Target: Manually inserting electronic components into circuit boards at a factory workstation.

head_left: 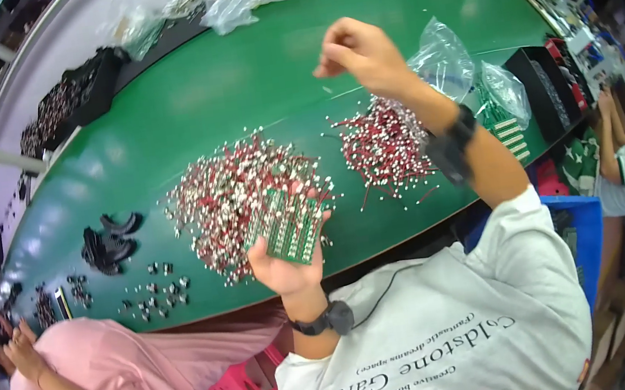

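Note:
My left hand (288, 271), palm up, holds a green circuit board panel (291, 229) with rows of pale parts. The panel is over the near right side of a large heap of short red wires with white connectors (236, 185). Raised above the far side of the table, my right hand (363, 54) has its fingers curled and the thumb against them. Whatever they may pinch is too small to make out. Below that hand and forearm lies a second, smaller heap of red wires with white ends (385, 146). Each wrist wears a black strapped device.
Clear plastic bags (443, 59) and more green boards (510, 139) lie right of my forearm, before a black bin (543, 89). Black curved parts (107, 244) and small black pieces (158, 290) are scattered left. A person in pink (100, 381) sits at my left.

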{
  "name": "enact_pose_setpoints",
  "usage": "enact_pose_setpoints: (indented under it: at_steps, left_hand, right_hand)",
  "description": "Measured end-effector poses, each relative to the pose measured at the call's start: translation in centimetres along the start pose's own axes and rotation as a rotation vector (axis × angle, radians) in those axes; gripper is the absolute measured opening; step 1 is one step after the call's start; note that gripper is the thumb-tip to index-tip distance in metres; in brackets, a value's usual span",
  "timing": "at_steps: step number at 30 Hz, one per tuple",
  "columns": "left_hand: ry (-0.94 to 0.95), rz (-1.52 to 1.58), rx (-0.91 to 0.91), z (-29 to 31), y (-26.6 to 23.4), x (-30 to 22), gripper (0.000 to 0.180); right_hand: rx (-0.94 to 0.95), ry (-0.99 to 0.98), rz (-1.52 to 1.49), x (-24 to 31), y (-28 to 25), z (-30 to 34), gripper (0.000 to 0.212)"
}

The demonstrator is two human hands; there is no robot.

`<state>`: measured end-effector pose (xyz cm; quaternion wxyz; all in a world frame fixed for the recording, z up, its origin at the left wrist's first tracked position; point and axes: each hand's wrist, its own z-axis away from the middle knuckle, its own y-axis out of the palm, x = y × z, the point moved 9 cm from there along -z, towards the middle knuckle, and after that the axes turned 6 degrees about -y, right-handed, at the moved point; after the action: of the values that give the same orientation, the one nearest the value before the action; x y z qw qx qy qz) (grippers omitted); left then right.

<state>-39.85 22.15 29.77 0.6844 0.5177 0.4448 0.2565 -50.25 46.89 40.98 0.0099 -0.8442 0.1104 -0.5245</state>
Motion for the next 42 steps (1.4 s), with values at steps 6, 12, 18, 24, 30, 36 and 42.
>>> enact_pose_setpoints:
  at_steps: [6,12,18,24,30,36,42]
  left_hand:
    - [0.071,-0.092,0.074,0.8,2.7,1.7,0.076]
    - [0.048,-0.107,0.083,-0.2,3.8,5.2,0.085]
    - [0.183,-0.230,0.154,-0.8,6.5,7.3,0.092]
    - [0.185,-0.611,-0.109,-1.1,7.7,9.1,0.122]
    - [0.228,-0.771,-0.133,-0.9,8.5,9.1,0.136]
    - [0.222,-0.799,-0.163,-0.7,7.7,8.7,0.139]
    - [0.213,-0.826,-0.132,-0.9,7.9,9.1,0.140]
  right_hand:
    - [0.226,0.245,-0.234,6.0,2.0,13.4,0.016]
    - [0.195,0.196,-0.260,10.1,2.9,19.9,0.022]
    - [0.157,-0.175,-0.052,11.5,2.9,18.8,0.018]
    - [0.080,-0.164,0.051,9.8,1.5,18.4,0.013]
    - [0.103,-0.178,0.094,8.6,1.5,18.0,0.013]
    - [0.128,-0.169,0.093,8.1,2.2,17.8,0.015]
    - [0.076,-0.285,0.236,8.9,2.1,18.2,0.016]
